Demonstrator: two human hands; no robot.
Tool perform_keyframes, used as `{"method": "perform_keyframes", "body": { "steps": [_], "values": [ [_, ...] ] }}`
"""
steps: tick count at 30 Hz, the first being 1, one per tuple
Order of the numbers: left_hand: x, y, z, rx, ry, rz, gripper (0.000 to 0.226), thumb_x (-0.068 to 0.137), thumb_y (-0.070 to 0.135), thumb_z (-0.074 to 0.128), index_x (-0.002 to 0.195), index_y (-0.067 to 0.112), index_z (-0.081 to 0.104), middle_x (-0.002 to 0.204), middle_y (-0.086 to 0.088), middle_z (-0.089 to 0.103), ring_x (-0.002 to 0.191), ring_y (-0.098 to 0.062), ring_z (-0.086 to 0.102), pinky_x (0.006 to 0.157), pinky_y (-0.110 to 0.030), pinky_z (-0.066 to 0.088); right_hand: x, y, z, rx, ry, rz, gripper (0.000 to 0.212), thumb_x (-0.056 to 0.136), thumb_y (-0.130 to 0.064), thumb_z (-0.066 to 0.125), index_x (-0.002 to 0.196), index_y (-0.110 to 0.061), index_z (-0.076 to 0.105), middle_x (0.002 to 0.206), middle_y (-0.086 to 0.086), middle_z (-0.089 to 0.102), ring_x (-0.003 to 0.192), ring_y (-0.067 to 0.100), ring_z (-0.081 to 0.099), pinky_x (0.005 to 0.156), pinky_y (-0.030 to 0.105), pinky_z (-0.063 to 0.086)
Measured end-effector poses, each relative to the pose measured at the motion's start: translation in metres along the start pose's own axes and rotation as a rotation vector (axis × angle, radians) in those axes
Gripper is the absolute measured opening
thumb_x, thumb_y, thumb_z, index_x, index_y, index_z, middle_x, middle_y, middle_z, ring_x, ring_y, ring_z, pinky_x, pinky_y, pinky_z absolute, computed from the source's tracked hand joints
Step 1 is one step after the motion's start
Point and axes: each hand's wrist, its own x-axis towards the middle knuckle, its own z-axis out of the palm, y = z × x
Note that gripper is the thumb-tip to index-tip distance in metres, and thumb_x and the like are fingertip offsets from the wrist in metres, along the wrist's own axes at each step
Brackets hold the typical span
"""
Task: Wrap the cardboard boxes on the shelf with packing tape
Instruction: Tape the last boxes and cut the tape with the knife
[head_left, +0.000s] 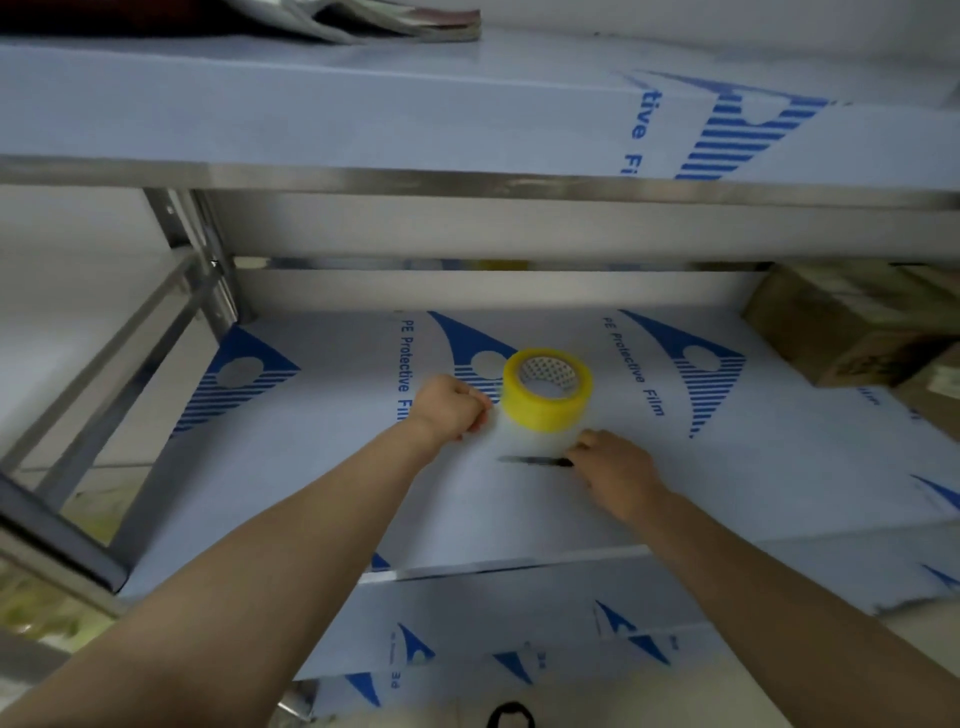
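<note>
A yellow roll of packing tape lies on the middle shelf, with a clear strip of tape pulled off toward me. My left hand is curled at the roll's left side and pinches the strip's left edge. My right hand grips a dark, thin cutter that lies across the strip's near end. Cardboard boxes stand at the right end of the same shelf, away from both hands.
The shelves are steel, covered in blue-printed protective film. An upper shelf overhangs the work area and carries folded papers. A steel upright stands at the left. A lower shelf shows below.
</note>
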Motion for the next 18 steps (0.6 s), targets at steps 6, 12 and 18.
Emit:
{"method": "perform_keyframes", "body": {
  "steps": [6,12,18],
  "values": [
    [-0.002,0.002,-0.008,-0.125,0.067,0.006,0.033,0.09,-0.001,0.042,0.068,0.014,0.062,0.065,-0.003,0.061,0.059,-0.014,0.054,0.049,-0.018,0.042,-0.011,-0.011,-0.006,0.774,0.101,0.257,0.009,0.094,-0.013,0.049,0.101,-0.012,0.053,0.093,0.01,0.058,0.075,0.025,0.058,0.068,0.031,0.044],
    [-0.005,0.004,-0.015,-0.222,0.092,-0.007,0.029,0.093,0.001,0.043,0.071,0.012,0.059,0.073,-0.006,0.061,0.062,-0.015,0.053,0.055,-0.024,0.039,-0.015,-0.025,-0.034,1.491,0.093,0.495,0.031,0.096,-0.036,0.053,0.085,-0.008,0.061,0.063,0.009,0.059,0.034,0.01,0.035,0.033,0.016,0.024],
    [-0.003,0.003,-0.017,-0.23,0.088,0.001,0.033,0.093,-0.002,0.039,0.073,0.013,0.06,0.07,-0.004,0.06,0.06,-0.014,0.053,0.056,-0.024,0.038,-0.009,-0.032,-0.039,1.82,0.074,0.432,0.019,0.099,-0.006,0.046,0.1,0.003,0.062,0.081,0.013,0.07,0.048,0.012,0.039,0.035,0.02,0.027]
  ]
}}
